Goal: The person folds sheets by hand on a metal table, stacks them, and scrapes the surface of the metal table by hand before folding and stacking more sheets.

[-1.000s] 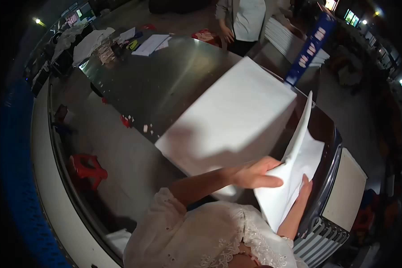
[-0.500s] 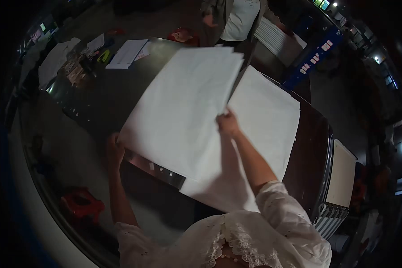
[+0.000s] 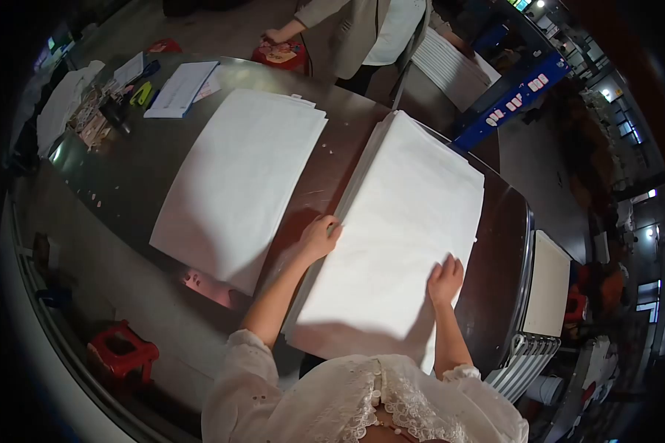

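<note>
1. One stack of white sheets [image 3: 397, 221] lies on the tabletop [image 3: 500, 240], long axis running forward-right.
2. Left hand [image 3: 320, 238]: curled at its left edge, grip indeterminable.
3. Right hand [image 3: 445, 280]: loosely spread atop, near its right edge.

You've got one cam up on your head, aimed forward and down. Pretty wide tbh: blouse [image 3: 284, 415] super close at the bottom, left hand [image 3: 321, 237] and right hand [image 3: 445, 280] mid-range, table [image 3: 504, 247] stretching out ahead.

White blouse [image 3: 303, 402], loose sleeves [image 3: 245, 376], gathered cuffs [image 3: 247, 340], scalloped lace neckline [image 3: 415, 407], what seems a beaded necklace [image 3: 397, 429]
</note>
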Motion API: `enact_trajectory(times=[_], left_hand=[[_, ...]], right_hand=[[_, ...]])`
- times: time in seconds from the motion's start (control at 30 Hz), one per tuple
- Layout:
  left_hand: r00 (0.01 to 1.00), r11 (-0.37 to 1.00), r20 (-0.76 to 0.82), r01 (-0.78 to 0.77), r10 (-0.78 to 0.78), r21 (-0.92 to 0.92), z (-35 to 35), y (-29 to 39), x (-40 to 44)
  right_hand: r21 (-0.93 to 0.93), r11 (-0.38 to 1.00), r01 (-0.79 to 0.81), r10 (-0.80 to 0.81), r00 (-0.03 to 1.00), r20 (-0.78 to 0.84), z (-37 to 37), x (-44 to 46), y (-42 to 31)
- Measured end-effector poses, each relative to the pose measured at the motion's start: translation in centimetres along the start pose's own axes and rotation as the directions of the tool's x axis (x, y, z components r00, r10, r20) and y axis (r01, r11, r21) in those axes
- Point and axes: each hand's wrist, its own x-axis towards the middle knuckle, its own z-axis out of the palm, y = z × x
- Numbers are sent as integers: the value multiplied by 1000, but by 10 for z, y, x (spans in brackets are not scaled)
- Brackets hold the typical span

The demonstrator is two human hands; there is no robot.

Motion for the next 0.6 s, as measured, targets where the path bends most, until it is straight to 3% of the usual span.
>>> enact_trajectory(times=[0.03,0.07,0.1,0.13,0.2,0.37,0.47,0.6], left_hand=[[998,998,6,58,-58,-4,11,8,16],[993,994,13,113,-113,-7,21,18,31],[986,986,19,168,-168,-10,28,26,47],[988,988,-23,156,-156,1,34,32,59],[985,990,-107,137,-133,29,43,43,81],[970,970,65,229,-235,83,41,42,115],[960,962,74,273,-272,-12,38,33,115],[956,956,18,292,-292,-35,27,23,107]], right_hand=[[-192,978,-75,88,995,56,-6,-10,18],[-167,947,-273,301,937,175,-4,-20,38],[-22,879,-476,465,847,257,-1,-25,55],[106,745,-659,589,724,360,4,-29,70],[124,636,-761,623,602,499,16,-36,88],[292,286,-913,558,406,724,16,-24,88],[268,251,-930,528,363,768,12,-12,79],[344,286,-894,566,447,693,9,8,55]])
